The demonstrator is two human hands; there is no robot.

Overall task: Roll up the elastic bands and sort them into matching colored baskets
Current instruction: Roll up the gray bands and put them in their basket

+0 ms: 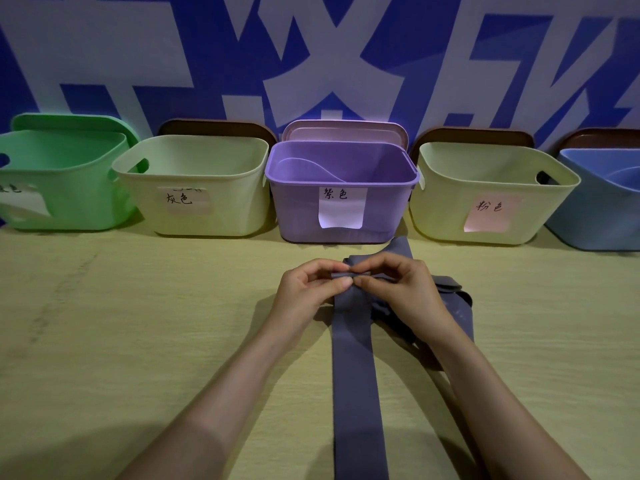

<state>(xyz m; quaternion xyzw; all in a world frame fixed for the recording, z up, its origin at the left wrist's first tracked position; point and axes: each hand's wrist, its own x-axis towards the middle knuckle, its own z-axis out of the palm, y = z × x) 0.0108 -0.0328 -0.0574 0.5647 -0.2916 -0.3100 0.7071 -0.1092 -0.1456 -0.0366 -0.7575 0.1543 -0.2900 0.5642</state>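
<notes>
A long grey-purple elastic band [353, 368] lies on the wooden table, running from the front edge up to my hands. My left hand [308, 289] and my right hand [394, 289] both pinch its far end, which is folded into a small tight roll between my fingertips. More band of the same colour [453, 303] lies bunched under and to the right of my right hand, with a strip [398, 249] reaching toward the purple basket [301, 202]. That basket stands right behind my hands and bears a white label.
Along the blue-and-white wall stand a green basket [69, 202] at far left, a cream basket [225, 209] labelled grey, a cream basket [443, 216] with a pink label, and a blue basket [609, 223] at far right. Lids lean behind them. Bare table [138, 323] spreads left.
</notes>
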